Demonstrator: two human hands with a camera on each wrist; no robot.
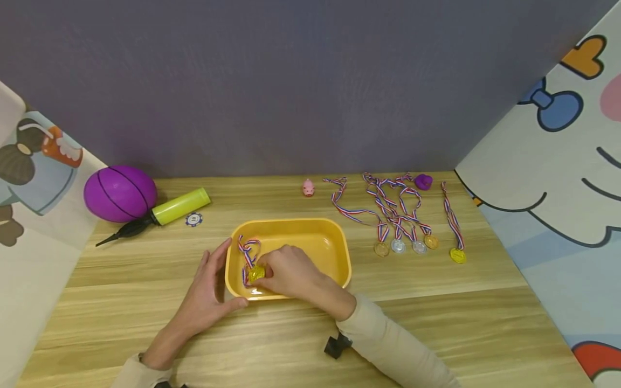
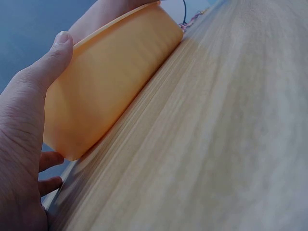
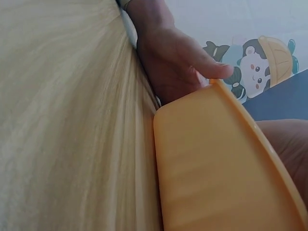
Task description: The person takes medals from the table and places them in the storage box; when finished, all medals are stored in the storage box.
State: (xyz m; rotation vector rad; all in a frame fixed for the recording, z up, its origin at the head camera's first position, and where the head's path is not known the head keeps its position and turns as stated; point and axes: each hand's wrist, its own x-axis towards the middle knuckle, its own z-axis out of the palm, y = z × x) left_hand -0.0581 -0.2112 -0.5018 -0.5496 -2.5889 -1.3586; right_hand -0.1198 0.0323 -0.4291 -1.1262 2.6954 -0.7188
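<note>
In the head view a yellow tray (image 1: 310,226) stands on the table. My right hand (image 1: 293,272) reaches into its left part, thumb and fingertips pinching a shiny gold medal (image 1: 256,274). The medal's red, white and blue ribbon (image 1: 248,248) lies bunched in the tray's left end. My left hand (image 1: 206,296) holds the tray's near left corner, thumb at the near rim and fingers along the left end. From the left wrist view, the left thumb (image 2: 55,57) sits at the rim of the tray (image 2: 115,72). The tray wall mostly hides the right hand (image 3: 286,144) in the right wrist view.
Right of the tray lie several ribboned medals (image 1: 398,246), with another gold medal (image 1: 457,255) farther right. Behind are a pink pig figure (image 1: 308,187) and a purple duck (image 1: 423,181). At left sit a purple ball (image 1: 120,193), a green pump (image 1: 181,206) and a chip (image 1: 194,219).
</note>
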